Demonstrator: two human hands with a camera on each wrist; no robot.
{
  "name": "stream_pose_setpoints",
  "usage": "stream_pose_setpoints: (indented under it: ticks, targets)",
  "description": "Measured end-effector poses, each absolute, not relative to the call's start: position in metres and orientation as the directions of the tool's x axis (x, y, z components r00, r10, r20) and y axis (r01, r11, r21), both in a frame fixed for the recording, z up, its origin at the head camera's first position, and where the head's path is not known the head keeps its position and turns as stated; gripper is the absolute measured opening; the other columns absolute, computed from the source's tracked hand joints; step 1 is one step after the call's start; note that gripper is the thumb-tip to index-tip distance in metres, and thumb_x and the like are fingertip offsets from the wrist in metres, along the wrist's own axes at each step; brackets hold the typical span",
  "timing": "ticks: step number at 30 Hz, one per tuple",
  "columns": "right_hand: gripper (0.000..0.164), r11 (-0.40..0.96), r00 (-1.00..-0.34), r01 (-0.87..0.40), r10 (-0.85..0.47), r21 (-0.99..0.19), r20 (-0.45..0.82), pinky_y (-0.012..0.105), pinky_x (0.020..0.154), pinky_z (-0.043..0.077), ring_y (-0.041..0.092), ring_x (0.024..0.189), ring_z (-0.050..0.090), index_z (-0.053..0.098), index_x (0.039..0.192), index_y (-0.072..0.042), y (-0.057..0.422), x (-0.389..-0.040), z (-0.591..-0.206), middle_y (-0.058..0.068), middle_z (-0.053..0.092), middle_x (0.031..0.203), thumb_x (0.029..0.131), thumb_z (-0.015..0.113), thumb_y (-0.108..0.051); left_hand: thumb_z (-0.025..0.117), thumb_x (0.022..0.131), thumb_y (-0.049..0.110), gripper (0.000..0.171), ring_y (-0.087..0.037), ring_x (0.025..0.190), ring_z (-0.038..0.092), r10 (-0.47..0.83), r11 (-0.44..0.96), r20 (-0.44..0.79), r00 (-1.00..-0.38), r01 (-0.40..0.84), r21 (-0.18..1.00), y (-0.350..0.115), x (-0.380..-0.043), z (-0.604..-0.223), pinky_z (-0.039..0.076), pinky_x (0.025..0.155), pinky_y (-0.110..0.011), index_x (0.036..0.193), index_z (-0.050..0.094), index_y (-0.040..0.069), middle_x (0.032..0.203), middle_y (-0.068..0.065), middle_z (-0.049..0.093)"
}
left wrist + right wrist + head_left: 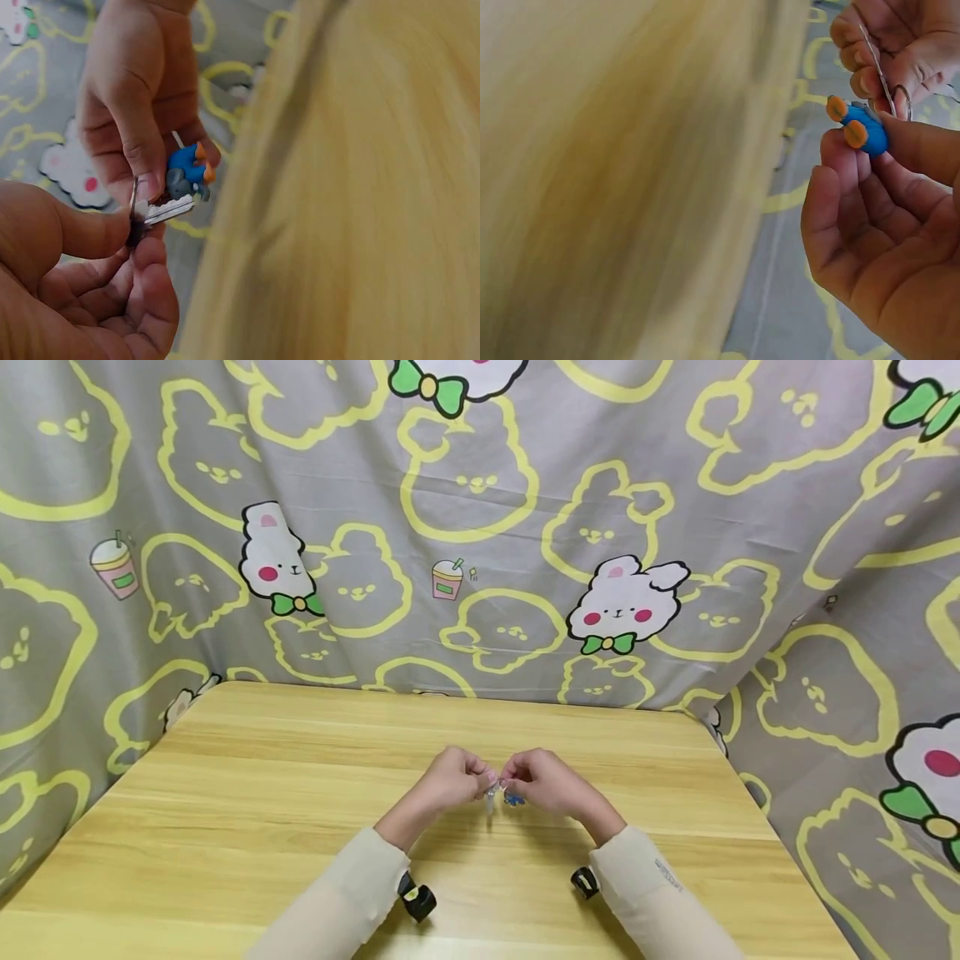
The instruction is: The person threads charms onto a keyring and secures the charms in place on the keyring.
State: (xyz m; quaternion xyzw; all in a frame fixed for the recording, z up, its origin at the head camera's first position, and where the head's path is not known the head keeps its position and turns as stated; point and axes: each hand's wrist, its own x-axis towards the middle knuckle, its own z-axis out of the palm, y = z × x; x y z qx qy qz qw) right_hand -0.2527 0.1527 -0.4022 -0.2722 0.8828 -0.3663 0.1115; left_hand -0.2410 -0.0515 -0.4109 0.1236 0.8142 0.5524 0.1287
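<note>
Both hands meet above the table, fingertips almost together. My left hand [452, 778] pinches a silver key [169, 211] at its head between thumb and fingers, and the toothed blade sticks out past them. A thin metal key ring [904, 101] shows at the fingertips, where my right hand [553, 783] pinches it. Beside the right thumb hangs a small blue figure [864, 129] with orange feet; the left wrist view also shows its grey head. Fingertips partly hide the ring and the key's head.
A wood-grain table [300, 760] lies under the hands. Behind it and along its sides hangs a grey curtain [517, 552] with yellow outlines and cartoon animals. Black wrist-camera mounts [417, 900] sit below both cuffs, over the table.
</note>
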Motion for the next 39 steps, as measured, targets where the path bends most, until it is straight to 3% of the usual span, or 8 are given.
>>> stream_pose_setpoints:
  ticks: [4, 11, 15, 24, 32, 39]
  targets:
    - [0.012, 0.627, -0.804, -0.415, -0.592, -0.66, -0.057, 0.027, 0.065, 0.047, 0.01, 0.07, 0.055, 0.071, 0.09, -0.002, 0.149, -0.259, -0.407, 0.0, 0.065, 0.079, 0.1, 0.064, -0.002, 0.062, 0.101, 0.005, 0.022, -0.01, 0.055, 0.04, 0.343, 0.432, -0.112, -0.933, 0.051, 0.9, -0.051, -0.246, -0.42, 0.034, 0.052, -0.023, 0.084, 0.075, -0.002, 0.077, -0.007, 0.066]
    - [0.015, 0.67, -0.778, -0.414, -0.612, -0.616, -0.141, 0.028, 0.065, 0.048, 0.011, 0.068, 0.055, 0.069, 0.087, -0.007, 0.144, -0.264, -0.415, -0.002, 0.065, 0.078, 0.1, 0.064, -0.002, 0.068, 0.097, 0.005, 0.022, -0.011, 0.058, 0.047, 0.328, 0.56, -0.139, -0.934, 0.073, 0.825, -0.052, -0.25, -0.426, 0.035, 0.051, -0.022, 0.076, 0.075, 0.0, 0.074, -0.004, 0.068]
    - [0.016, 0.68, -0.781, -0.415, -0.607, -0.605, -0.146, 0.027, 0.066, 0.048, 0.01, 0.066, 0.055, 0.069, 0.084, -0.008, 0.143, -0.266, -0.416, -0.002, 0.065, 0.075, 0.099, 0.065, -0.002, 0.073, 0.095, 0.009, 0.027, -0.008, 0.052, 0.04, 0.319, 0.625, -0.122, -0.94, 0.112, 0.773, -0.055, -0.253, -0.429, 0.031, 0.048, -0.021, 0.069, 0.073, 0.002, 0.061, 0.002, 0.058]
    - [0.018, 0.695, -0.767, -0.45, -0.622, -0.561, -0.155, 0.028, 0.066, 0.047, 0.009, 0.065, 0.053, 0.069, 0.08, -0.009, 0.142, -0.274, -0.421, -0.005, 0.062, 0.071, 0.096, 0.068, -0.002, 0.079, 0.09, 0.016, 0.031, -0.007, 0.046, 0.036, 0.303, 0.7, -0.138, -0.943, 0.122, 0.703, -0.055, -0.255, -0.427, 0.029, 0.045, -0.021, 0.061, 0.072, 0.008, 0.051, 0.005, 0.054]
    - [0.017, 0.682, -0.755, -0.461, -0.638, -0.568, -0.152, 0.029, 0.068, 0.047, 0.01, 0.066, 0.054, 0.069, 0.083, -0.008, 0.145, -0.273, -0.419, -0.004, 0.063, 0.073, 0.098, 0.066, -0.003, 0.081, 0.089, 0.019, 0.031, -0.007, 0.046, 0.039, 0.3, 0.743, -0.114, -0.947, 0.157, 0.65, -0.056, -0.255, -0.425, 0.03, 0.045, -0.021, 0.061, 0.072, 0.011, 0.052, 0.006, 0.059]
    - [0.015, 0.659, -0.736, -0.487, -0.663, -0.574, -0.137, 0.028, 0.068, 0.049, 0.008, 0.067, 0.055, 0.07, 0.086, -0.006, 0.149, -0.269, -0.415, 0.0, 0.066, 0.075, 0.1, 0.065, -0.004, 0.079, 0.092, 0.023, 0.036, -0.007, 0.044, 0.037, 0.293, 0.763, -0.108, -0.95, 0.164, 0.626, -0.061, -0.255, -0.426, 0.028, 0.044, -0.021, 0.06, 0.07, 0.009, 0.046, 0.009, 0.046]
